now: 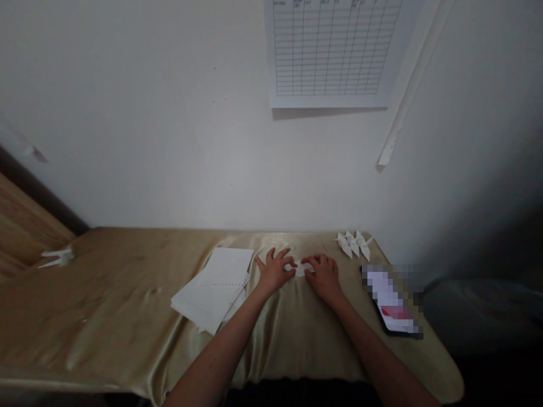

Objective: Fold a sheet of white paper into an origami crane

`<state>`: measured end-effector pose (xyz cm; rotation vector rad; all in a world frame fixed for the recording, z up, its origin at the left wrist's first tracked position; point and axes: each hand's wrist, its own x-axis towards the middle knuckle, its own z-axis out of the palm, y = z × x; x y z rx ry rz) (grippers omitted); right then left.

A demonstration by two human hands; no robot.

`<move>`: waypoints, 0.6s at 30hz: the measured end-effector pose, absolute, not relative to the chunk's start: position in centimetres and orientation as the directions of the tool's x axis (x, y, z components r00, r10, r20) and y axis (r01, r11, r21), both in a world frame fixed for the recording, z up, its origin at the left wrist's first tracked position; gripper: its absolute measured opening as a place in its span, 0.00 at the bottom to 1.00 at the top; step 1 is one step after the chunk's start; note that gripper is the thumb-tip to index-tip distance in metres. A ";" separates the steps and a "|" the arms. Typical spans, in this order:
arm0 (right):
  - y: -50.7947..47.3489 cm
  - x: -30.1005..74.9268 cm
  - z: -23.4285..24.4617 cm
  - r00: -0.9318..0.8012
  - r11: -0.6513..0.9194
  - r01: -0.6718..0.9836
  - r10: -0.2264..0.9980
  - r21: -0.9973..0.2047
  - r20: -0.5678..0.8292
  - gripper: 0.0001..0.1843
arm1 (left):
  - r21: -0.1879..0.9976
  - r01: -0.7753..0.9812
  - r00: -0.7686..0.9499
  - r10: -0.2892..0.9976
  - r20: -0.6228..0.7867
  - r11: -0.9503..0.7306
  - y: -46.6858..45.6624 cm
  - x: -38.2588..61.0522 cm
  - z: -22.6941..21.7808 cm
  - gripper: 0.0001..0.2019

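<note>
On the far middle of the table draped in shiny gold satin cloth [127, 316], both hands are down flat on a small white piece of folded paper [300, 268]. Left hand [274, 271] sits on the paper's left end, fingers spread and bent, fingertips pressing down. Right hand [324, 275] covers the right end, fingers curled over it, tips meeting the left hand's near the middle. Neither hand is closed around the paper: it's pinned against the cloth under the fingertips, not lifted. Only a small strip of white shows between the two hands, so the fold shape can't be told

Just left of the left hand: a loose stack of white paper sheets [216, 288], fanned slightly, top sheet with a perforated line across it, stack angled toward the near left. Not touching the hand

Far right corner of the table, against the wall: a cluster of small white folded paper cranes [354, 243], points sticking out, well apart from the hands

Right of the right hand, near the table's right edge: a dark smartphone with a lit, blurred-out screen [392, 305], lying flat, angled

Far left on a wooden ledge: another small white folded paper shape [57, 258], too blurred to make out

On the plain white wall above: a printed white grid chart [331, 51], text unreadable, and a white strip of cable trunking [409, 90] running diagonally beside it
</note>
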<state>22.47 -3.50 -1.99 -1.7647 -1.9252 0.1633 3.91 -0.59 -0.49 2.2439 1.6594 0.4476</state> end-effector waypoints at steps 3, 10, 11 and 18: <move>-3.2 22.9 -2.1 -0.045 0.150 0.890 0.969 -0.431 0.244 0.19 | 0.418 0.867 0.292 0.956 0.012 -0.270 -0.5 3.6 -0.2 0.10; -2.7 23.7 -2.6 -0.100 0.177 0.881 0.976 -0.439 0.192 0.21 | 0.408 0.870 0.335 0.939 -0.076 -0.277 -0.4 2.8 0.7 0.13; -2.6 23.8 -2.7 -0.107 0.183 0.879 0.976 -0.441 0.191 0.21 | 0.405 0.869 0.341 0.937 -0.079 -0.282 -0.4 2.7 0.8 0.14; -2.6 24.1 -3.0 -0.130 0.203 0.874 0.973 -0.441 0.191 0.22 | 0.396 0.863 0.370 0.926 -0.073 -0.313 -0.5 2.2 0.5 0.16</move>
